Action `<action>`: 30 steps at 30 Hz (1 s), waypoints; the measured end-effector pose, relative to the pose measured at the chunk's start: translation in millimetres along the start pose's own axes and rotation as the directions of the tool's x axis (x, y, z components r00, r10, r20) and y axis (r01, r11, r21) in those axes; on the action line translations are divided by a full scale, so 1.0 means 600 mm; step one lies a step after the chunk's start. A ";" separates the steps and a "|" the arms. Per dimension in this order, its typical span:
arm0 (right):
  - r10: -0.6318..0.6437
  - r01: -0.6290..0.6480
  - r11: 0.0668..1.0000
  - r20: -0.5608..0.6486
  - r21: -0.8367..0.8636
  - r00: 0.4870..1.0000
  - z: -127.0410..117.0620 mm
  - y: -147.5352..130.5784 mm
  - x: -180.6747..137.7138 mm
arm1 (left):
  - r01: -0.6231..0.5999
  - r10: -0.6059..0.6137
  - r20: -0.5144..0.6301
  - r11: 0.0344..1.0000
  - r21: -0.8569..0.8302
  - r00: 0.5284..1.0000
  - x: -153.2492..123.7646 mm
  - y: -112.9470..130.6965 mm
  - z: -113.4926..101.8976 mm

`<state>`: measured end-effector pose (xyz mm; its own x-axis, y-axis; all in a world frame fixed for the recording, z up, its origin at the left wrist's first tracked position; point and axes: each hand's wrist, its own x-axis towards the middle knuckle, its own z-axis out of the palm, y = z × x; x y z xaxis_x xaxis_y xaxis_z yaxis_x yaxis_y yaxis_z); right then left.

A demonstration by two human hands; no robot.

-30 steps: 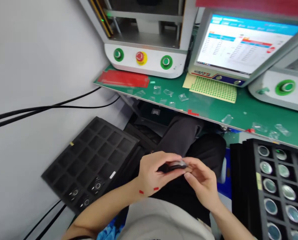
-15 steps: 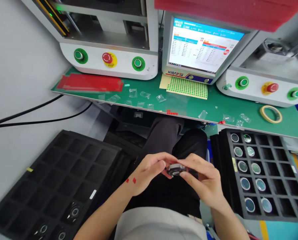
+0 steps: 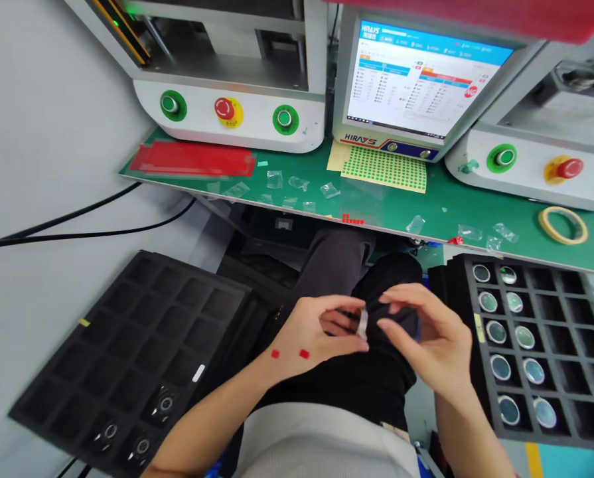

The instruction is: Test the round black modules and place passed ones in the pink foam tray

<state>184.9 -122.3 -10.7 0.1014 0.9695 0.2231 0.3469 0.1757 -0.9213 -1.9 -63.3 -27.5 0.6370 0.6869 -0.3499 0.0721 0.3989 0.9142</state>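
Observation:
Over my lap, my left hand (image 3: 316, 335) pinches a small round ring-shaped part (image 3: 362, 324) between thumb and fingers, turned on edge so its light rim shows. Two red stickers sit on the back of that hand. My right hand (image 3: 429, 338) hovers just right of the part with fingers curled and slightly apart, fingertips close to it; whether they touch it is unclear. A black compartment tray (image 3: 565, 292) at my right holds several round glass lenses (image 3: 496, 331). Another black tray (image 3: 142, 325) at my left holds three finished round parts (image 3: 166, 403) in its near corner.
A green bench (image 3: 441, 199) carries a red sheet (image 3: 192, 159), a green dot sticker sheet (image 3: 383, 167), scattered clear film bits and a tape roll (image 3: 563, 224). Behind stand two machines with green and red buttons and a monitor (image 3: 416, 83). Black cables (image 3: 77, 226) run along the left wall.
The round part has been turned from lying flat to standing on edge in my left fingers. My right hand has loosened and drawn slightly right. The camera view shifted a little.

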 end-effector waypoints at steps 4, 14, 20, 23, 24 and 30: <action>0.050 -0.038 0.996 -0.160 0.077 0.986 0.045 -0.009 -0.031 | -0.269 0.460 -0.347 0.837 0.476 0.818 0.009 0.000 0.020; 0.084 -0.068 0.986 -0.098 0.152 0.992 0.105 -0.033 -0.046 | -0.217 0.860 -0.287 0.404 0.889 0.422 0.020 0.013 0.025; 0.112 -0.080 0.980 -0.168 0.183 0.979 0.117 -0.041 -0.051 | -0.124 0.947 -0.221 0.255 0.959 0.235 0.022 0.018 0.025; 0.117 -0.081 0.976 -0.172 0.201 0.978 0.121 -0.042 -0.052 | -0.138 0.966 -0.193 0.217 0.966 0.171 0.024 0.016 0.022; 0.110 -0.073 0.976 -0.177 0.206 0.978 0.122 -0.042 -0.051 | -0.144 0.971 -0.184 0.206 0.968 0.150 0.025 0.016 0.022; 0.083 -0.046 0.975 -0.165 0.219 0.983 0.118 -0.038 -0.052 | -0.165 0.984 -0.145 0.161 0.973 0.103 0.029 0.019 0.024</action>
<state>108.0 -144.6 -19.1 0.2825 0.9392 0.1950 0.1295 0.1641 -0.9779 21.0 -55.6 -20.5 0.0248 0.5514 0.8339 0.6534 -0.6402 0.4039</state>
